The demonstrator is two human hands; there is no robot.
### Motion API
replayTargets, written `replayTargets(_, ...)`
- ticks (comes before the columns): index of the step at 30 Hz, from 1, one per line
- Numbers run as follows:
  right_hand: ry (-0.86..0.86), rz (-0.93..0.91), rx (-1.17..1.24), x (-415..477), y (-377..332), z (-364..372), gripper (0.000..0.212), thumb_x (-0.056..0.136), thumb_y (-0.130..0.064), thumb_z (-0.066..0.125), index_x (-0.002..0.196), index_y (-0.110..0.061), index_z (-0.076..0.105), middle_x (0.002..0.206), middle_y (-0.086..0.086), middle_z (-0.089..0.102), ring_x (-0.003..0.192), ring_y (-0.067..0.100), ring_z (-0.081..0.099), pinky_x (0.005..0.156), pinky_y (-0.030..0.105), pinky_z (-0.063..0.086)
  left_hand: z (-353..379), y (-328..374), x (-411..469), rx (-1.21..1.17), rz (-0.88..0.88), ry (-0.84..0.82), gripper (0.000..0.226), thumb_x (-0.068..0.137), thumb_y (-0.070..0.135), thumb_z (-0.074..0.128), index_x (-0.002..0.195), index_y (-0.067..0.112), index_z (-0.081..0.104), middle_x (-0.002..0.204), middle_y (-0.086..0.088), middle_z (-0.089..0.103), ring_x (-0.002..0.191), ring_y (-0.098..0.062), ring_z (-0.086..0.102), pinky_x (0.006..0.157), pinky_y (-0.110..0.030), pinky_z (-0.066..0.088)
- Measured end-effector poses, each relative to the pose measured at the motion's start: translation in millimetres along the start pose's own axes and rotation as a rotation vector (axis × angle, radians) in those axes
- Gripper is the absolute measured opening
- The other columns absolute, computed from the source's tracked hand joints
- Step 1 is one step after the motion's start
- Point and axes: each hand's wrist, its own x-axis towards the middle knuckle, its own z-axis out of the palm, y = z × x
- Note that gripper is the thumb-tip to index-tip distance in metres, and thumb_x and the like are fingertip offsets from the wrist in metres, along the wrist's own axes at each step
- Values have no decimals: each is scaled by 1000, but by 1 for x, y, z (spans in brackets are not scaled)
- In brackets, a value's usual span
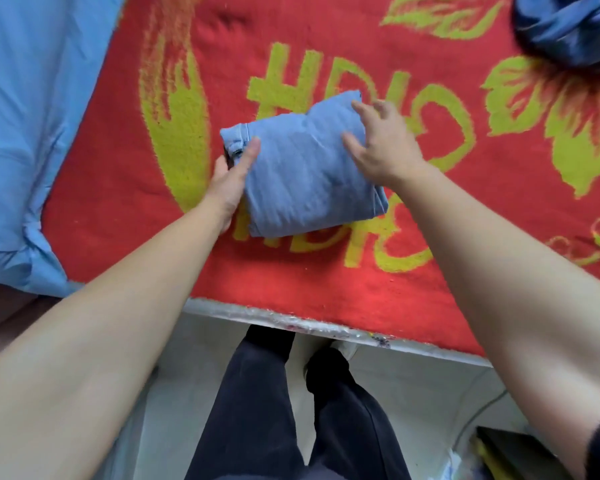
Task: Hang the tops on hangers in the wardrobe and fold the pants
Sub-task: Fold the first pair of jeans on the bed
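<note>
Left grip [227, 183] clamps folded jeans [302, 181] | right grip [381, 147] spread | red blanket [326, 289], pale floor [413, 393]

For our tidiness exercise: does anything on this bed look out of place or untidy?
The dark blue garment lies crumpled at the far right of the red blanket, unlike the folded light blue pants.

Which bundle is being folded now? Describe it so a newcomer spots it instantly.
Find the red blanket with yellow-green lettering. At its middle, between the left hand and right hand, lie the pale blue jeans. Unlike the crumpled dark blue garment at the far right, they are folded into a compact block.
</note>
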Motion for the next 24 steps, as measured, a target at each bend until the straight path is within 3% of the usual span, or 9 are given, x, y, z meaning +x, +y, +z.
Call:
replayTargets(2,-130,49,-25,-15,15,23,74,97,-56,48,158,-27,18,164,19,11,149,35,21,119,47,25,16,-10,5,47,44,16,81,61,68,75,126,27,52,123,11,64,112,-2,61,97,-23,47)
replayTargets(4,-185,185,158,-20,23,41,87,92,-65,50,159,-31,5,166,15,2,150,34,19,121,47,22,29,-15,14,167,49,128,70,74,59,74,131,23,54,128,0,62,120,-16,58,105,-35,45)
replayTargets(6,-119,207,275,-24,25,56,92,90,-69,49,159,-28,6,164,11,14,148,30,25,120,45,24,37,-14,18,267,90,299,62,83,56,67,132,20,54,126,-4,62,119,-22,58,104,-38,44)
replayTargets(8,20,192,265,-28,28,66,89,89,-71,47,159,-28,11,158,8,27,143,26,33,116,43,31,43,-11,13,293,206,373,55,87,54,63,129,20,56,124,0,65,116,-20,59,102,-30,43)
replayTargets(10,100,202,263,-28,29,71,85,89,-72,45,158,-34,12,157,7,26,142,26,34,111,43,36,46,-11,7,326,291,396,52,88,55,60,127,21,57,124,2,66,115,-19,59,94,-23,41)
replayTargets(12,142,202,214,-22,24,72,81,91,-70,44,158,-36,12,160,10,20,144,29,32,110,44,37,43,-12,11,345,308,407,52,89,56,59,126,21,58,123,0,67,115,-22,60,95,-27,43)
replayTargets(17,170,-1,-111,14,8,85,69,99,-63,32,159,-33,16,165,20,4,148,44,16,118,53,23,25,-9,64,304,137,359,58,87,52,65,129,13,55,126,-6,64,119,-24,59,101,-35,44)
replayTargets(21,1,151,-114,56,18,114,69,96,-71,20,155,-46,-4,167,7,-8,151,43,1,114,64,19,30,-8,110,303,21,257,73,76,59,65,134,18,52,127,-8,63,118,-25,60,101,-38,47)
replayTargets(24,-54,162,-79,58,22,119,69,95,-72,24,155,-48,-1,167,5,-7,151,42,0,116,65,14,33,-12,114,334,-22,269,78,76,56,71,138,16,45,133,-7,59,123,-26,57,105,-37,44)
